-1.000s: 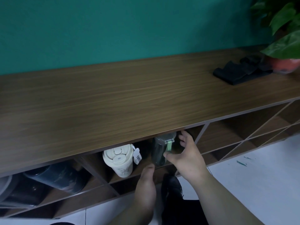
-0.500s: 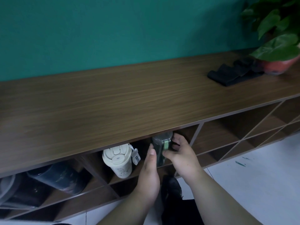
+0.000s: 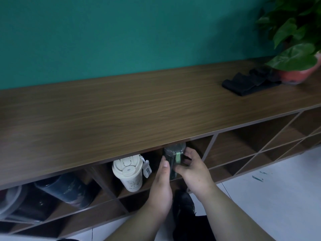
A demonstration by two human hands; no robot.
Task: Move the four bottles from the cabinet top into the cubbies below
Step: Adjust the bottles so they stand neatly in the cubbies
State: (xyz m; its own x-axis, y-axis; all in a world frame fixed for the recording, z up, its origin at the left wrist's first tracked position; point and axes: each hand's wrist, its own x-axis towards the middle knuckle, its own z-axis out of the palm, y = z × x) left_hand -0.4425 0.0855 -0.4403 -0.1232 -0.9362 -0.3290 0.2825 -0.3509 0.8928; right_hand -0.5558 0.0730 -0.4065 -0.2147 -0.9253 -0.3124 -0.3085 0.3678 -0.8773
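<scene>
A clear dark bottle with a green clasp (image 3: 174,153) stands in a top-row cubby under the wooden cabinet top (image 3: 132,112). My right hand (image 3: 192,168) wraps its right side. My left hand (image 3: 160,186) presses flat against its left side, thumb up. Left of it in the same cubby stands a cream cup with a lid and a paper tag (image 3: 128,171). A dark blue bottle (image 3: 66,190) lies tilted in the cubby further left. At the far left edge sits a clear container (image 3: 8,200), partly cut off.
A folded black cloth (image 3: 248,83) lies at the right of the cabinet top, beside a potted plant in a red pot (image 3: 295,73). Open cubbies (image 3: 243,146) stretch to the right. A teal wall rises behind. White floor tiles (image 3: 278,197) lie below.
My left hand rose from below the shelf and came against the bottle's left side. My right hand closed around the bottle. The view shifted slightly.
</scene>
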